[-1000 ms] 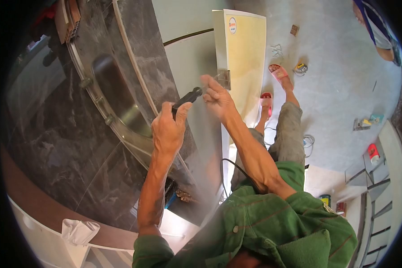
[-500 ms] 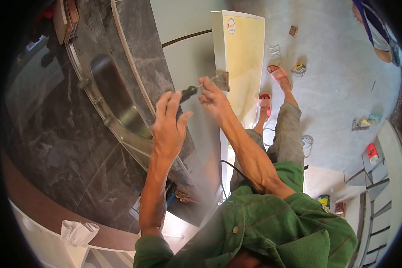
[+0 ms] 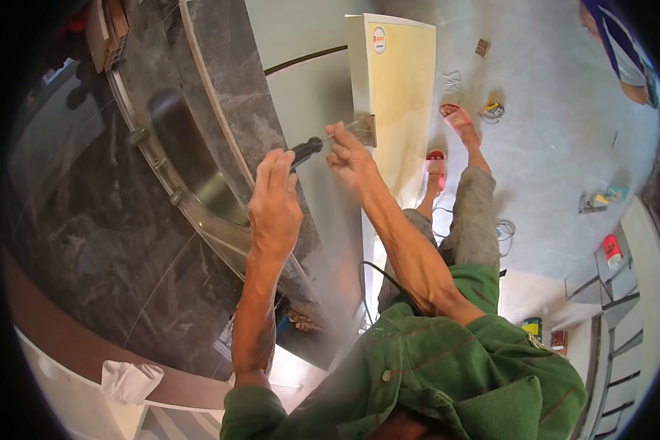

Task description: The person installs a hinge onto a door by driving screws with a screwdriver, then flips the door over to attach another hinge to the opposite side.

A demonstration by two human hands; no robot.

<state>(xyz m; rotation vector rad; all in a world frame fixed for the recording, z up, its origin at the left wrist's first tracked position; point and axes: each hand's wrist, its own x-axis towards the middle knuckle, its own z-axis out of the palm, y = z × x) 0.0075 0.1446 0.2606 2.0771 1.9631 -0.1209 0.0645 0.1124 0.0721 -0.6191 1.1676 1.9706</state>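
Black-handled screwdriver-type tool w/ a thin metal shaft sits in mid-air btw both hands, out past the front edge of the desk, pointing at a small squarish metal hinge plate on the edge of a tall cream-yellow flat door panel w/ a round sticker; can't tell if the tip touches the plate. L grip grasps the butt end of the handle, fingers bent over it; R grip looks pinched round the shaft w/ thumb & index, other fingers curled in. Tool prob. light, stiff & hard to break; handle should give decent purchase, bare shaft prob. slicker, so best hold = handle for turning, light pinch on shaft for steering. Panel prob. stiff & much heavier, its face maybe smooth. Desk: dark grey marbled stone w/ pale veins, glossy, w/ a long dark metal sink basin let in; crumpled white cloth lies nr the lower left. Room: pale grey smooth floor, w/ a yellow-black tape measure, a small brown block & a red-white can; part of another person in blue shows top R.
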